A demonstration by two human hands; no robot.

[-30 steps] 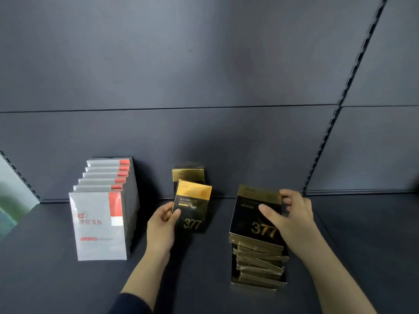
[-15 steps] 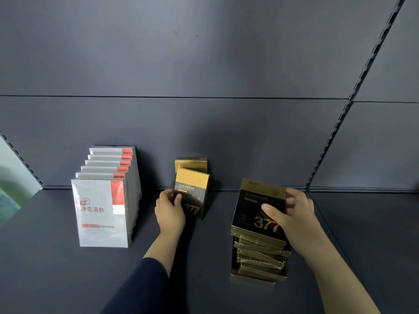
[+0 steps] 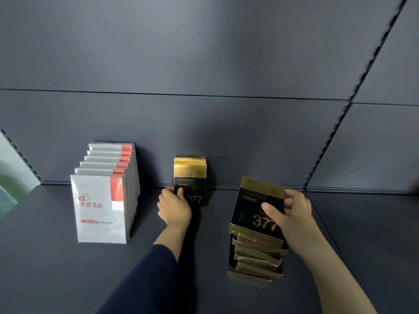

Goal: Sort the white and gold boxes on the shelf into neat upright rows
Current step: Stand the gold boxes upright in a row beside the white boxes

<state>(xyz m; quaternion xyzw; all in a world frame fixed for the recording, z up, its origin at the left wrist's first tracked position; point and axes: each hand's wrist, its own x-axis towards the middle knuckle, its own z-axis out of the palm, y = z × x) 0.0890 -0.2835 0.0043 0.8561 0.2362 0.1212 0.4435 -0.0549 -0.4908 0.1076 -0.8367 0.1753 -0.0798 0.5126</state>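
Observation:
Several white boxes with a red corner (image 3: 101, 209) stand upright in a row at the left of the shelf. At the back wall two black and gold boxes stand upright, one behind the other. My left hand (image 3: 174, 208) grips the lower left edge of the front gold box (image 3: 191, 183), thumb on its face. To the right lies an untidy stack of gold boxes (image 3: 256, 257). My right hand (image 3: 290, 214) grips the top gold box (image 3: 254, 207) of that stack, thumb across its face, far edge tilted up.
The dark grey shelf (image 3: 56, 279) runs to the back wall (image 3: 204, 123). A slotted upright rail (image 3: 335, 130) rises behind the stack at the right. A bright gap (image 3: 11, 180) shows at the far left edge.
My left hand has carried the upright gold box back until it stands against the one at the wall. My right hand has kept its hold on the stack's top box.

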